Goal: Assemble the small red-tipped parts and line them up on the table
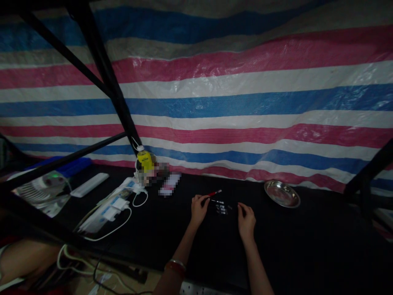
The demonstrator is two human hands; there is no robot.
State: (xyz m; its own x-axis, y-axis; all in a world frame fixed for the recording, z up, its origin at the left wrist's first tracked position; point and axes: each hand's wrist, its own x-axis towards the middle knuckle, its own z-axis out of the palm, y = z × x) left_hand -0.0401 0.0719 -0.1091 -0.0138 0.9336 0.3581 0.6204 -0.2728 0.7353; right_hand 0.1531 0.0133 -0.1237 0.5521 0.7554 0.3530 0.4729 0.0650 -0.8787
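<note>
My left hand (199, 209) is over the black tabletop, its thumb and index finger closed together. Just past those fingertips lie a red stick with a silvery tip (215, 193) and a thin dark rod with a shiny end (218, 201). Whether the fingers grip either one I cannot tell. Several small clear, shiny pieces (221, 209) lie between my hands, too small to name. To their right, my right hand (247, 221) has its thumb and fingers pinched together; anything between them is too small to make out.
A round metal dish (281, 194) stands at the back right. Toward the left are a phone-like flat object (170, 184), a yellow-labelled bottle (145, 159), power strips with white cables (107, 211) and a fan (43, 188). Black frame bars (107, 78) slant up before a striped tarp (233, 98).
</note>
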